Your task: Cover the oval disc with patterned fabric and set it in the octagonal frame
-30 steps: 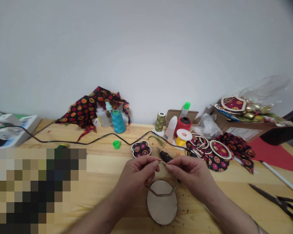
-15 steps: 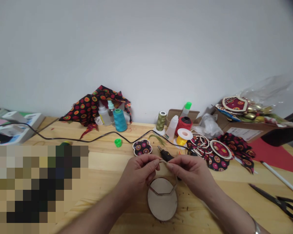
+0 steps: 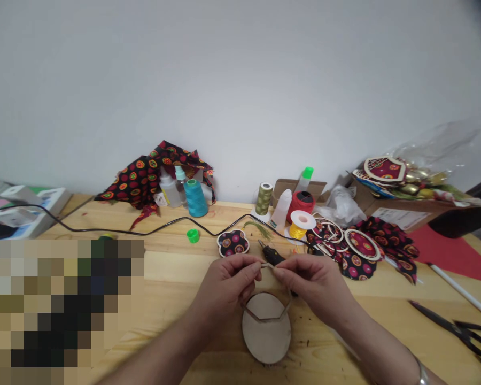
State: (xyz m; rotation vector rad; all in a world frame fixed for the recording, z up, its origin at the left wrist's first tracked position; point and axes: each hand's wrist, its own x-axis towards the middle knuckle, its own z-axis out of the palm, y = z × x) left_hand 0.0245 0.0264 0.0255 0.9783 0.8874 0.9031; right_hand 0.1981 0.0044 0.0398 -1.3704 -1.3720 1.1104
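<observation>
My left hand [image 3: 227, 286] and my right hand [image 3: 313, 286] meet fingertip to fingertip above a pale round cardboard disc [image 3: 266, 334] lying on the wooden table [image 3: 176, 278]. Both hands pinch a thin pale strip [image 3: 266, 266] between thumb and fingers; the strip bends down around the disc's top edge. A black glue gun [image 3: 273, 255] lies just behind my fingers, its black cord [image 3: 144, 231] trailing left.
Thread spools [image 3: 195, 198] and glue bottles [image 3: 281, 210] stand by the wall, with patterned fabric [image 3: 152, 171] on the left. A fabric flower piece [image 3: 233, 243], covered rings [image 3: 361, 245], a cardboard box [image 3: 401, 208] and black scissors [image 3: 460, 331] lie to the right.
The view shifted slightly. My hands keep the same pinch on the strip above the disc, raised a touch.
</observation>
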